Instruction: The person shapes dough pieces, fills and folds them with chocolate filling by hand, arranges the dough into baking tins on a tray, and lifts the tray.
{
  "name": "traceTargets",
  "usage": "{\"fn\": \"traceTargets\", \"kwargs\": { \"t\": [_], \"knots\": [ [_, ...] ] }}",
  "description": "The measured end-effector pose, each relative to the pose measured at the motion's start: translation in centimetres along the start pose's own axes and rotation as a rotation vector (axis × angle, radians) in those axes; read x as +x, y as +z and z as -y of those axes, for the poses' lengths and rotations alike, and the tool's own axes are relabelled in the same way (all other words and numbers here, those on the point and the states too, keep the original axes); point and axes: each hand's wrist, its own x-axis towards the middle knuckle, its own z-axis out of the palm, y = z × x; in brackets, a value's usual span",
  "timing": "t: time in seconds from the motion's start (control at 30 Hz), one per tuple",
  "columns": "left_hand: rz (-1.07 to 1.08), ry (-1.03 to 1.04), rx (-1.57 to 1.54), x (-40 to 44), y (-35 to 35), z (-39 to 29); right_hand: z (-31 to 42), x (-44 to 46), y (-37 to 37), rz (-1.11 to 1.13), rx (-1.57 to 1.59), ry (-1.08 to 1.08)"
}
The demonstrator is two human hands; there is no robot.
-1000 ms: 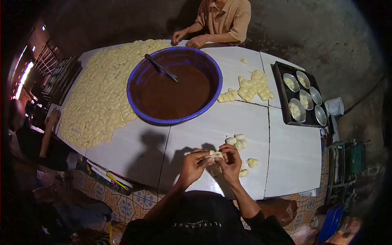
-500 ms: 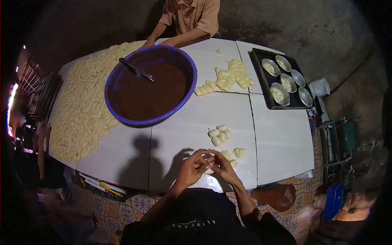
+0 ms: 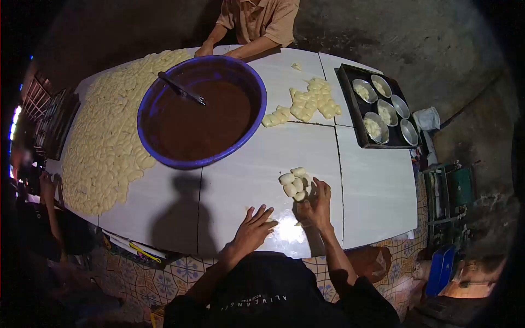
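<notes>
My left hand (image 3: pixel 252 229) lies over the white tabletop near the front edge, fingers spread, with a bit of pale dough (image 3: pixel 272 221) showing at its fingertips. To its right, my right hand (image 3: pixel 318 206) hovers beside a small cluster of rounded dough pieces (image 3: pixel 296 184), its thumb and fingers apart. One dough piece (image 3: pixel 299 195) lies close to the right thumb. What is beneath the right palm is hidden.
A large purple basin (image 3: pixel 261 112) of brown filling holds a dark-handled utensil (image 3: pixel 180 88). Many dough pieces (image 3: pixel 109 126) cover the table's left side; more dough (image 3: pixel 314 99) lies behind. A black tray (image 3: pixel 358 123) carries metal tins. Another person (image 3: pixel 257 24) stands opposite.
My hands were together over the front of the table; now they are apart, the right one forward by the cluster. Another dough piece lies at the cluster's near side.
</notes>
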Motion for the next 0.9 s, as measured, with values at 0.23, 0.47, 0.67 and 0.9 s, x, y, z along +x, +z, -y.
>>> {"fn": "traceTargets", "kwargs": {
  "t": [0.23,0.47,0.67,0.9],
  "knots": [
    [-0.464,-0.324,-0.643,0.7,-0.8,2.4,1.3,3.1,0.2,0.244,0.058,0.281],
    [-0.567,-0.364,-0.984,-0.5,-0.6,3.2,1.3,2.6,-0.1,0.299,-0.125,0.257],
    [-0.456,-0.424,-0.809,0.4,-1.7,2.6,2.9,3.6,3.8,0.140,-0.574,0.052],
    [-0.566,-0.650,-0.923,2.1,-0.1,2.3,-0.7,5.6,4.4,0.045,-0.043,0.151]
  ]
}}
